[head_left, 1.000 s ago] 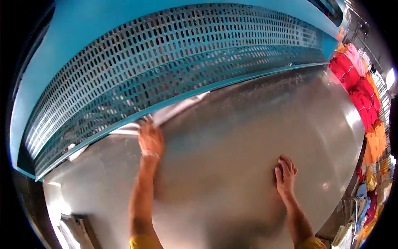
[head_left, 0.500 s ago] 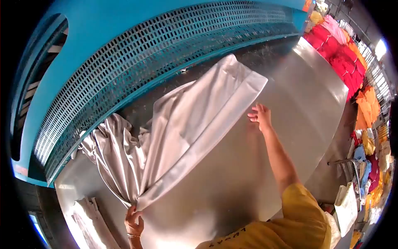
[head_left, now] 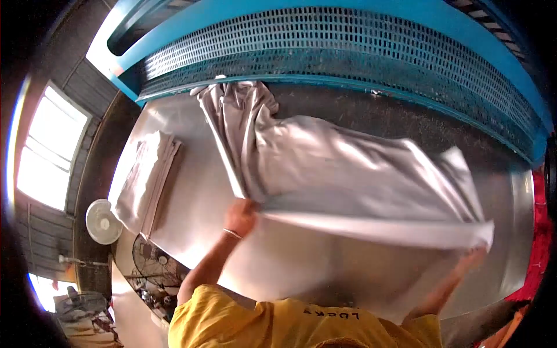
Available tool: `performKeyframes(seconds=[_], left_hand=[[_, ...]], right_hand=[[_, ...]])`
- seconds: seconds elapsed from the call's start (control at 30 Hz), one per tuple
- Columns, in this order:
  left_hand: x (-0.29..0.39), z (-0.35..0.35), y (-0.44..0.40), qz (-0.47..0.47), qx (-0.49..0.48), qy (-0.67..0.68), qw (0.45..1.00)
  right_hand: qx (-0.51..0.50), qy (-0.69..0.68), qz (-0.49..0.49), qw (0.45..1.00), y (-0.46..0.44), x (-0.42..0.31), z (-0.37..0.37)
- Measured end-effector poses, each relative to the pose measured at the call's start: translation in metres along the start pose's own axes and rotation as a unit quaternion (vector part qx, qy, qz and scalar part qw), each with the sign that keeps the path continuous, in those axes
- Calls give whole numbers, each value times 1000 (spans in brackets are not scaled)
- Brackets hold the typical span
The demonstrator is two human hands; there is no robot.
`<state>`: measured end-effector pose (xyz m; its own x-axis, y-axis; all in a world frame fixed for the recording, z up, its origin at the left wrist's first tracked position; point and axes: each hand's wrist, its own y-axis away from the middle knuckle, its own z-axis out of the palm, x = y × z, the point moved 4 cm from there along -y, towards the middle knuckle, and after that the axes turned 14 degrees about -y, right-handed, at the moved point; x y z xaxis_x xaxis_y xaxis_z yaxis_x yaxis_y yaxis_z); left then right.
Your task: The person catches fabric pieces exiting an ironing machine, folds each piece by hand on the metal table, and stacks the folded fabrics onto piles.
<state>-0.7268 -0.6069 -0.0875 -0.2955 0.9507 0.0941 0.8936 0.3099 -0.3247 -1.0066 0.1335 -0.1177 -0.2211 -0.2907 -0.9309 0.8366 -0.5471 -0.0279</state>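
A silvery-grey satin cloth [head_left: 348,165] lies across the metal table, bunched at its far left and spread out to the right. At its near-left part, my left hand [head_left: 241,216] is closed on the fabric, a thin band round the wrist. My right hand [head_left: 474,258], blurred by motion, grips the cloth's near-right corner. Between both hands the near edge runs as a folded strip, stretched nearly straight. Some of the far right part is lifted and smeared by movement.
A folded stack of similar cloth [head_left: 148,180] lies on the table [head_left: 200,211] at left. The blue machine with a perforated guard [head_left: 325,35] borders the far side. Fans, including a white one [head_left: 104,221], stand beyond the left edge. Red fabric [head_left: 539,232] shows at right.
My view has swung left, bringing the window and fans in. My right hand, open and apart from the cloth before, now holds its corner, drawn nearer and rightward. My left hand keeps its hold.
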Motion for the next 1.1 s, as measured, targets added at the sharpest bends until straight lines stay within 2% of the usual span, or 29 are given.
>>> performKeyframes(seconds=[0.03, 0.13, 0.2, 0.23, 0.27, 0.3, 0.33, 0.37, 0.4, 0.43, 0.47, 0.5, 0.53, 0.57, 0.6, 0.63, 0.67, 0.7, 0.77, 0.8, 0.83, 0.87, 0.9, 0.93, 0.97, 1.0, 1.03, 1.07, 1.1], left_hand=[[38, 9, 13, -87, -148, 23, 985], [131, -1, 51, 167, -254, 110, 946], [152, 2, 33, 199, -202, 127, 950], [155, 2, 18, 214, -176, 138, 951], [141, 11, -4, 141, -101, 164, 971], [121, 13, -30, 112, -16, 163, 980], [78, 42, -40, 40, 30, 96, 994], [36, 41, -38, -23, 20, 35, 999], [-5, 38, -37, -85, 1, -30, 996], [-46, 35, -35, -143, -24, -90, 985], [-92, 43, -8, -118, 46, -167, 978], [-115, 30, 8, -133, 10, -214, 968], [-139, 23, 14, -202, -76, -146, 966], [-167, 17, 23, -236, -72, -48, 968], [-202, 32, 32, -326, 44, 0, 944], [-213, 20, 32, -389, 177, 57, 902], [-215, 5, 31, -413, 164, -236, 864], [-224, 5, 22, -441, 98, -170, 876], [-222, -6, 6, -478, -45, -41, 876], [-258, 35, 6, -498, 16, 36, 866], [-279, 67, -6, -527, 2, 219, 821], [-281, 86, -24, -539, -16, 392, 745], [-259, 87, -46, -491, 38, 573, 655], [-219, 79, -68, -425, 88, 728, 531], [-147, 26, -77, -460, 69, 548, 696], [-79, 3, -82, -395, 39, 632, 666], [-19, 2, -77, -248, -8, 526, 813], [44, 4, -70, -82, -51, 391, 915], [105, 11, -57, 93, -91, 231, 964]], right_hand=[[32, -8, -20, 999, -6, -19, -36], [81, 2, -99, 992, -7, -68, -85], [70, 57, -184, 979, 2, -82, -77], [31, 130, -256, 957, 11, -77, -54], [-25, 228, -344, 910, 24, -62, -24], [-81, 324, -422, 843, 44, -40, 15], [-98, 486, -400, 770, 52, 0, 41], [-108, 460, -286, 833, 104, 15, 99], [-248, 462, -341, 780, 177, 26, 154], [-325, 367, -6, 872, 253, -4, 221], [-434, 451, -31, 779, 306, 4, 247], [-506, 397, -182, 743, 344, 12, 267], [-547, 340, -341, 685, 384, 19, 283], [-563, 375, -327, 660, 414, 39, 283], [-580, 410, -306, 634, 436, 51, 281], [-587, 400, -280, 645, 448, 49, 279], [-593, 389, -258, 656, 456, 48, 279], [-601, 377, -235, 665, 458, 44, 281], [-490, 272, -98, 823, 437, 0, 274], [-424, 322, -179, 827, 416, -9, 253], [-354, 371, -256, 820, 390, -16, 220], [-280, 383, -237, 848, 358, -18, 183], [-209, 405, -304, 837, 319, -7, 128], [-119, 471, -283, 827, 302, -20, 89], [-31, 532, -259, 806, 296, -31, 59], [-49, 508, -156, 846, 293, -26, 41], [-65, 476, -52, 876, 292, -16, 28], [-78, 433, 52, 897, 290, -3, 17], [-111, 403, 59, 906, 285, 16, 10]])
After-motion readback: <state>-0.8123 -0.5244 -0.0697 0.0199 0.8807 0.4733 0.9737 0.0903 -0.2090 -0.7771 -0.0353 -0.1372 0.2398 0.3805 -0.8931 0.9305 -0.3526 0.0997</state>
